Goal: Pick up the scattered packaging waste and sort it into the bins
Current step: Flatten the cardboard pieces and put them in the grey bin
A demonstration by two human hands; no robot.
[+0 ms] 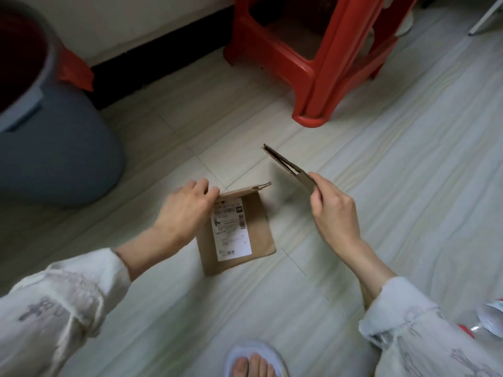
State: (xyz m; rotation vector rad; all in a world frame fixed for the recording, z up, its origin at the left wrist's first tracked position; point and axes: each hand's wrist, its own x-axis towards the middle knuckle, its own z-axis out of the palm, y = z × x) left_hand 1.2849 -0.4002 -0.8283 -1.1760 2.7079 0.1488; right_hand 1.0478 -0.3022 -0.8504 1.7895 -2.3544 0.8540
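A: Where is the cardboard, and what are the hands doing?

B: The right hand [330, 210] is pinched shut on a flattened cardboard piece [290, 167], held by its near end between thumb and fingers. The rest sticks out beyond the fingertips, up and away toward the red stool [313, 58], clear of the floor [381, 159]. The left hand [187, 210] sits with curled fingers touching the top left corner of the box [239, 229]. That box lies flat on the floor just right of that hand, label [231, 229] up. I cannot tell whether the left hand has closed on it; it looks to be resting at the edge.

A: How will these things handle?

B: Light and fairly stiff, I would judge. The held piece stays straight from a pinch at one end, so it does not sag. The box looks like thin corrugated board, flattened, with a flap [247, 188] lifted at the far edge beside the left fingertips.

A: Where to grip the box?

B: At that raised flap or the corner under the left fingers. Lying flat, it gives little else to get under. A pinch across the edge should do; it may bend at the folds.

A: And the bin?

B: A grey bin [54, 131] stands beyond the left hand, off to its left, well apart from the box.
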